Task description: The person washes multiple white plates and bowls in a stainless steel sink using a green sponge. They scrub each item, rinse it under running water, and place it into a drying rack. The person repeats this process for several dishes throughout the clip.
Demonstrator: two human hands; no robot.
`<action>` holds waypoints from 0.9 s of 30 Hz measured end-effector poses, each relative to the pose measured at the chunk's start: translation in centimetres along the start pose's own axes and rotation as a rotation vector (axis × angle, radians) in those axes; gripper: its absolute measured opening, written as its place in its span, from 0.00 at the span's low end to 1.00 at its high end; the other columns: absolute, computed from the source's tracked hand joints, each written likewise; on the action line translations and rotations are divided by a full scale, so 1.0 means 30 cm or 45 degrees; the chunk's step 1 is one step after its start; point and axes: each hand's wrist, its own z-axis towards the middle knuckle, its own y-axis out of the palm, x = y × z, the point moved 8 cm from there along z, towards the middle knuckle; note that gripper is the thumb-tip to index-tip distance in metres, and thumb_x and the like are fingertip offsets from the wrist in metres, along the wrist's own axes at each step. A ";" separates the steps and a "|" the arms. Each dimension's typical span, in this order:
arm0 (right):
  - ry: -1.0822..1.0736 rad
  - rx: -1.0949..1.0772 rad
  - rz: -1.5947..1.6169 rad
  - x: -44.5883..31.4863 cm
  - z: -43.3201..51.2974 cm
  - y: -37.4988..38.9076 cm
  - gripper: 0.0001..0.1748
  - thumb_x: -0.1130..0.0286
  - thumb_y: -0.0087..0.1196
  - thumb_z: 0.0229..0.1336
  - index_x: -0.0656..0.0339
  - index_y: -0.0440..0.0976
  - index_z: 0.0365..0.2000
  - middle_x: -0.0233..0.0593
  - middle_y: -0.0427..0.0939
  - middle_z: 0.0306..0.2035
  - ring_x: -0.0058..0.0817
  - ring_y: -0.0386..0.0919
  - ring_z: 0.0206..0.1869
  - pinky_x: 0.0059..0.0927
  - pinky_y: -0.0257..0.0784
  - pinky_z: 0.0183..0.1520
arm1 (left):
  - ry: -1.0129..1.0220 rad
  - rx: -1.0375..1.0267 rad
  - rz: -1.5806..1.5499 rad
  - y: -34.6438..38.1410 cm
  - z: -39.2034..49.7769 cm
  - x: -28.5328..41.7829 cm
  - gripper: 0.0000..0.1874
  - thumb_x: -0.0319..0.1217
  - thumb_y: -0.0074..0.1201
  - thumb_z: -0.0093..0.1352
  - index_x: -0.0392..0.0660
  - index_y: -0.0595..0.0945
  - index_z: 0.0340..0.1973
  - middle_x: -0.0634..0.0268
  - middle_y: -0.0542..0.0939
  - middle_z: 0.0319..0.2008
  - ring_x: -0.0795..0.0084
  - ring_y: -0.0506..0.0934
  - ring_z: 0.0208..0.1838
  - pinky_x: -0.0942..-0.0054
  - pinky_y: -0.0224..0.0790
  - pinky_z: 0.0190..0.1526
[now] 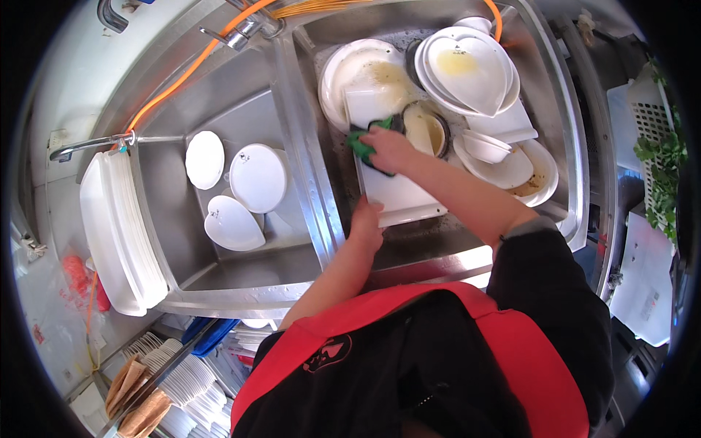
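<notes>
My left hand grips the near left corner of a white rectangular plate, which lies tilted in the right sink basin. With my right hand I press a green and dark cloth or scouring pad onto the plate's left part. Just beyond my right hand, a dark-rimmed bowl holds cloudy yellowish liquid. A round white plate with murky residue lies under the plate's far end. To the right, heart-shaped white plates are stacked, the top one with a yellow smear.
Small white bowls rest on a soiled oval dish at right. The left basin holds an oval plate, a round plate and a heart-shaped plate. White trays stand stacked left. An orange hose crosses the faucet.
</notes>
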 end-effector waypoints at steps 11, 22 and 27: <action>-0.006 -0.474 0.005 0.001 -0.457 0.116 0.23 0.74 0.53 0.45 0.56 0.68 0.46 0.52 0.67 0.47 0.51 0.71 0.48 0.46 0.69 0.49 | 0.107 0.103 -0.066 -0.018 0.036 0.042 0.14 0.37 0.44 0.71 0.50 0.73 0.50 0.66 0.77 0.46 0.65 0.75 0.47 0.57 0.70 0.44; 0.466 -0.309 -0.212 0.179 -0.451 0.020 0.17 0.71 0.51 0.50 0.63 0.71 0.43 0.59 0.74 0.40 0.51 0.75 0.46 0.47 0.70 0.48 | 0.090 0.126 -0.285 -0.014 0.028 0.068 0.20 0.46 0.44 0.71 0.48 0.71 0.53 0.63 0.75 0.49 0.62 0.75 0.50 0.56 0.70 0.48; 0.109 -0.061 0.407 -0.094 -0.461 0.018 0.19 0.76 0.52 0.45 0.60 0.68 0.42 0.59 0.70 0.42 0.56 0.72 0.44 0.48 0.69 0.47 | 0.188 0.013 -0.044 0.001 0.073 0.059 0.20 0.46 0.44 0.72 0.48 0.72 0.52 0.61 0.75 0.50 0.60 0.74 0.50 0.56 0.69 0.49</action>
